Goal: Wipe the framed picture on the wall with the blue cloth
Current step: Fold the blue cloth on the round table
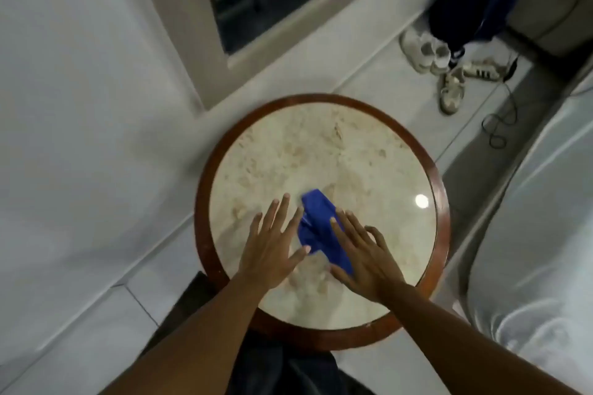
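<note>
Blue cloth (316,229): it lies crumpled on the round marble surface (321,144), near its front edge, between the two hands.
Left hand (272,250): fingers spread and flat, the grip open; the fingertips touch the left edge of the cloth.
Right hand (365,258): also open and flat, the fingers lying over the right side of the cloth, pressing but not clamped on it.
Handling: the cloth looks soft, light and limp, so it will fold and hang when lifted.
Where to hold: probably best to bunch the thick middle part in one hand.
Framed picture: not in view.
</note>
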The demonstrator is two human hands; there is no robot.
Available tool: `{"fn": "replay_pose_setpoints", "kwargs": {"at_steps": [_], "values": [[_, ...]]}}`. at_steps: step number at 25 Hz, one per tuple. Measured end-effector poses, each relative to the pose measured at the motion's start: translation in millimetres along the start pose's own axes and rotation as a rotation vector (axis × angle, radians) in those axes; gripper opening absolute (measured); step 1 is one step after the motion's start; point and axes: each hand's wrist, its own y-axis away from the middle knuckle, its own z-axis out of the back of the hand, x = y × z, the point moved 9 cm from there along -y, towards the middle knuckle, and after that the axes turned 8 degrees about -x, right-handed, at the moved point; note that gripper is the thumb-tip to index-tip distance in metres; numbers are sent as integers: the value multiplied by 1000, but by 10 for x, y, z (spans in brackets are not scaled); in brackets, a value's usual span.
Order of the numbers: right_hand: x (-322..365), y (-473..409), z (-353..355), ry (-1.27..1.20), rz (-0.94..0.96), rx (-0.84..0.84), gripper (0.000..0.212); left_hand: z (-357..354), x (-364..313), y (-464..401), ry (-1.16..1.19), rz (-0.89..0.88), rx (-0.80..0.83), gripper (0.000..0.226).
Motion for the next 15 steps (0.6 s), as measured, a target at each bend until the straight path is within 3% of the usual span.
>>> {"fn": "replay_pose_setpoints", "kwargs": {"at_steps": [4,8,12,15], "values": [[-111,-324,-475,1,-45,-121,83,-423,19,-251,-98,-4,-196,79],[-120,-298,-507,-92,-62,-276,56,-582,65,-182,-121,-61,-212,72],[1,-466,5,-305,-120,-383,51,-158,90,-102,-122,-56,-160,72],[501,-507,701,-300,-78,-451,58,687,96,61,-102,-13,-215,73]]}}
